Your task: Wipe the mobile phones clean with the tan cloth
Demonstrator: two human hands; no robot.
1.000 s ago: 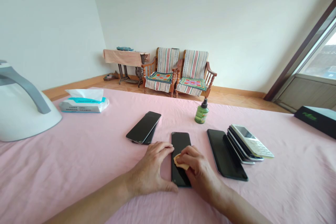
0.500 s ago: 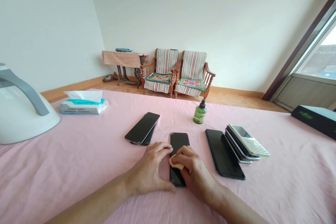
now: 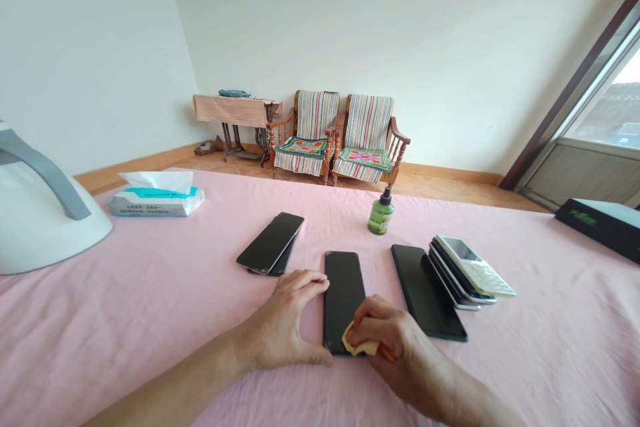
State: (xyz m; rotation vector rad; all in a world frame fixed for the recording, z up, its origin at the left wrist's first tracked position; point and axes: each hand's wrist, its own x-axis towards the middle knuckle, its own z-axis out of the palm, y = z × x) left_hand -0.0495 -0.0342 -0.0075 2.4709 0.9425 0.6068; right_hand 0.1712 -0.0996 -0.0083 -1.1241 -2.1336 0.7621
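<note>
A black smartphone (image 3: pixel 342 287) lies screen up on the pink cloth, straight in front of me. My left hand (image 3: pixel 285 320) rests at its left edge, fingers and thumb spread apart, fingertips touching the upper side and the thumb by the bottom corner. Bunched in my right hand (image 3: pixel 395 340) is a small yellow cloth (image 3: pixel 361 345), pressed on the lower right part of the screen. Two stacked phones (image 3: pixel 273 243) lie to the left. On the right, another black phone (image 3: pixel 427 293) lies beside a stack of several phones (image 3: pixel 470 267), a white keypad phone on top.
A green spray bottle (image 3: pixel 381 215) stands beyond the phones. A tissue pack (image 3: pixel 155 203) and a white appliance with a grey handle (image 3: pixel 45 213) are at the left, a black box (image 3: pixel 595 227) at the far right. Two chairs (image 3: pixel 340 140) stand past the table.
My right hand has slid the yellow cloth down and to the right, from the middle of the screen to its lower end. My left hand has stayed at the phone's edge.
</note>
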